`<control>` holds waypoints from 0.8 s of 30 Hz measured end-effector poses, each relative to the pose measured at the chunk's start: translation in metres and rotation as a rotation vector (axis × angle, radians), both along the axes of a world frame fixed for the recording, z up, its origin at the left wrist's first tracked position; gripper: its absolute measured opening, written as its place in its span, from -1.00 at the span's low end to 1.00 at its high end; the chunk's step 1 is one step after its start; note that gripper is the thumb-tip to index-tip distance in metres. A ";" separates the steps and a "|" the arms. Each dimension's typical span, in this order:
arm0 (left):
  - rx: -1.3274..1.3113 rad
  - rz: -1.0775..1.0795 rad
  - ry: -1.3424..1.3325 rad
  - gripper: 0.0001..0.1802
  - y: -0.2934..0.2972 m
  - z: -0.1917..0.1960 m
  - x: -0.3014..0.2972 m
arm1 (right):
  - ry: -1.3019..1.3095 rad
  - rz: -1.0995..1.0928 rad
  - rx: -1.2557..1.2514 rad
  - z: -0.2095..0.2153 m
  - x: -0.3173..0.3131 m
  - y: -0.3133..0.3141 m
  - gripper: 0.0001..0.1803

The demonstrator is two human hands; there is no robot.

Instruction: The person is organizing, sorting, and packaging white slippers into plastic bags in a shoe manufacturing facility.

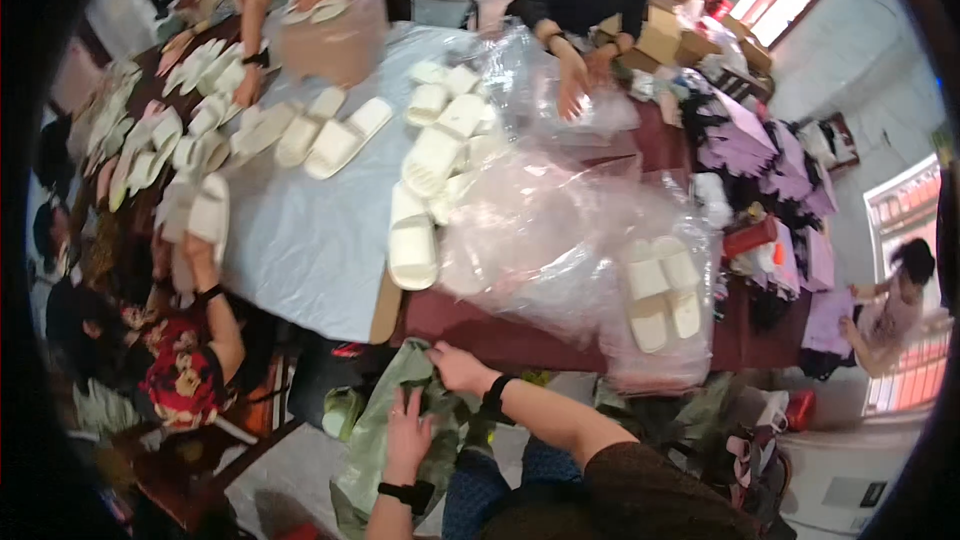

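1. The right hand point(462, 368), low in the middle of the frame, is clenched on the top edge of a green plastic bag point(385, 430), its fingers curled into the gathered film just below the table's near edge.
2. The left hand point(407, 435) lies a little lower and to the left, palm down and fingers spread flat on the same bag; it presses the film rather than pinching it. Both wrists carry dark bands.
3. The green plastic bag hangs crumpled in front of the person's lap, in the lower centre of the frame, below the table edge and above the floor.
4. Just above the hands runs the dark red table point(480, 335), partly covered by a pale grey sheet point(310, 230).
5. On the sheet, centre frame, lies a heap of white slippers point(430, 165); one slipper point(412, 250) sits nearest the table edge.
6. To the right, a clear bag point(560, 240) billows over the table, and a pair of white slippers point(662, 290) shows through it.
7. Other people work around the table: one in a floral top point(180, 375) at the left holds up slippers, and two in dark tops stand at the top of the frame.
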State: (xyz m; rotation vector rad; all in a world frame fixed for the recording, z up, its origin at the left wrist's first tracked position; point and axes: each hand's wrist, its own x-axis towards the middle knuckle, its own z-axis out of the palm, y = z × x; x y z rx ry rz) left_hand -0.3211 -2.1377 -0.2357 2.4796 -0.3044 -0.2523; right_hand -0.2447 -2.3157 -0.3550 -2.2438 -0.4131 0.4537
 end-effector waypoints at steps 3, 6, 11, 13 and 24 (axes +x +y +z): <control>0.065 0.025 -0.195 -0.55 -0.038 0.003 0.052 | 0.094 -0.058 0.153 0.046 -0.010 -0.044 -0.51; -0.374 0.180 0.236 -0.50 -0.108 0.019 0.095 | -0.159 -0.398 0.219 0.130 0.012 -0.135 -0.66; -0.803 0.656 0.984 0.02 -0.190 -0.033 0.130 | -0.758 -0.547 0.070 0.199 0.137 -0.253 -0.71; -0.878 0.784 0.995 0.07 -0.218 -0.062 0.140 | -0.765 -0.481 0.024 0.194 0.172 -0.280 -0.67; -0.916 1.424 0.594 0.00 -0.285 -0.111 0.158 | -0.354 -0.151 -0.106 0.106 0.080 -0.413 -0.57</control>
